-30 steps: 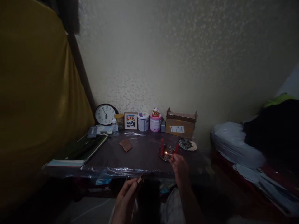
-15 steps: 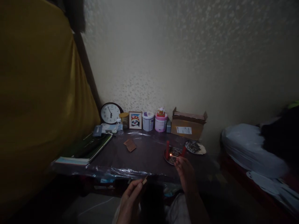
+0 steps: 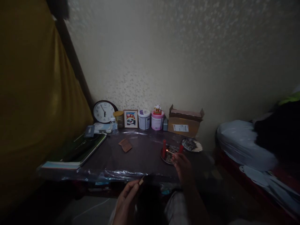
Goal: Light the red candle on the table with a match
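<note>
My right hand [image 3: 182, 165] is closed in a pinch on a thin wooden match [image 3: 170, 152], whose glowing tip points left. That tip is beside the upper part of an upright red candle [image 3: 164, 149]; I cannot tell whether they touch. A second red candle [image 3: 181, 148] stands to the right, partly behind my fingers. Both stand at a round dark dish [image 3: 162, 157] with a speckled inside. Lower down, at the table's front edge, my left hand [image 3: 126, 195] grips a small tan matchbox [image 3: 141, 182], mostly hidden by the fingers.
A dish of dark-ended matchsticks [image 3: 191, 145] lies right of the candles. Brown folded card [image 3: 126, 145] rests on the plastic-covered table [image 3: 105, 159]. Books [image 3: 86, 153] lie left; a clock [image 3: 104, 112], picture frame [image 3: 130, 119], tins [image 3: 144, 120] and cardboard box [image 3: 184, 123] line the wall.
The view has shifted, so the scene sits further left. The match tip has moved up alongside the left candle, and its glow looks smaller. Both hands keep their hold.
</note>
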Motion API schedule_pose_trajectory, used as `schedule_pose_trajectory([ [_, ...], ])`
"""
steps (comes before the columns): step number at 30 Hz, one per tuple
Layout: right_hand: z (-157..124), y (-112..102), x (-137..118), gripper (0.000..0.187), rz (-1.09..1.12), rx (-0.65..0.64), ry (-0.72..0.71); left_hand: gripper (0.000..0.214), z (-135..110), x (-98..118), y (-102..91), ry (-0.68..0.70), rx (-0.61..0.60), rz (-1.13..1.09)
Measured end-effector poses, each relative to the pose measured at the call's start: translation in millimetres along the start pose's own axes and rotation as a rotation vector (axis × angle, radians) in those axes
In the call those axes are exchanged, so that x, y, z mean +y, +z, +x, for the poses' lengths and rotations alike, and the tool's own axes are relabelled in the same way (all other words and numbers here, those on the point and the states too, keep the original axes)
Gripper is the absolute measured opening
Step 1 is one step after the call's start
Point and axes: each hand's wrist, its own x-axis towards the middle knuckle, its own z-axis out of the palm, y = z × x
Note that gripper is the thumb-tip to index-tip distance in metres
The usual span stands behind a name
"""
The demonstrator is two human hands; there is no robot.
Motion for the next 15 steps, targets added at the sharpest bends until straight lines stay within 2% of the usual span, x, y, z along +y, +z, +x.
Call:
schedule_pose_trajectory([
  [7,15.1,2.4,3.0,0.029,-0.126,-0.008,-0.101,0.024,4.9,2.3,0.9,-0.04,-0.015,0.034],
  [15,36.8,11.3,-2.0,0.033,-0.303,0.025,-0.245,0.026,6.8,1.1,-0.1,-0.027,0.04,0.037],
])
